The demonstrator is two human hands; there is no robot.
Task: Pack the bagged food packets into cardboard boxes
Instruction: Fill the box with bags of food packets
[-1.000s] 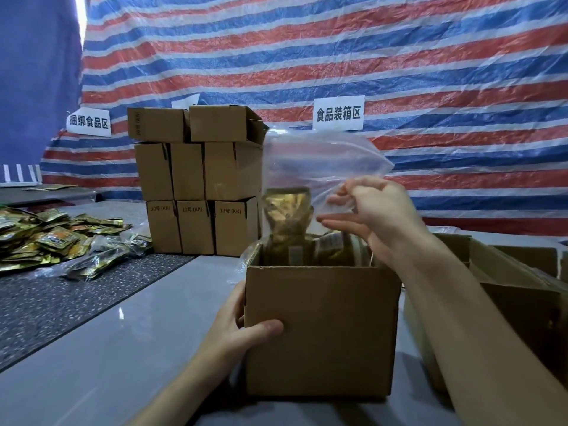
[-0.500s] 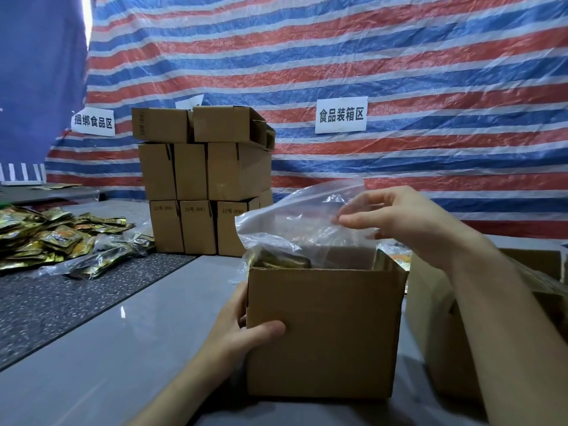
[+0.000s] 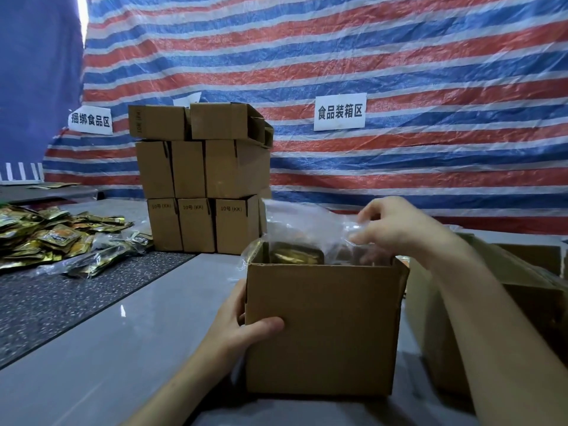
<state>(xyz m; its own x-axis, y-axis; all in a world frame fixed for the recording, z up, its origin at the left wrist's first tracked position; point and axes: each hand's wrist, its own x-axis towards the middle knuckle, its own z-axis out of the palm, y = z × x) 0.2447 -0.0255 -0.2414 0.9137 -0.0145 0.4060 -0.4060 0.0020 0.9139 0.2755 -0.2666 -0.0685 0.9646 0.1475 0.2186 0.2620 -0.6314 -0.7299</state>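
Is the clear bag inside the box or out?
Mostly in: the clear bag has packets down in the box; right hand pinches its protruding top.

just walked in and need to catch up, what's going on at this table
A person is packing a clear plastic bag of gold food packets into an open cardboard box on the table. The left hand grips the box's near left corner, and the right hand pinches the top of the bag above the opening. The packets sit mostly inside the box, with the bag's loose top sticking out. A stack of closed boxes stands behind, and loose packets lie at the left.
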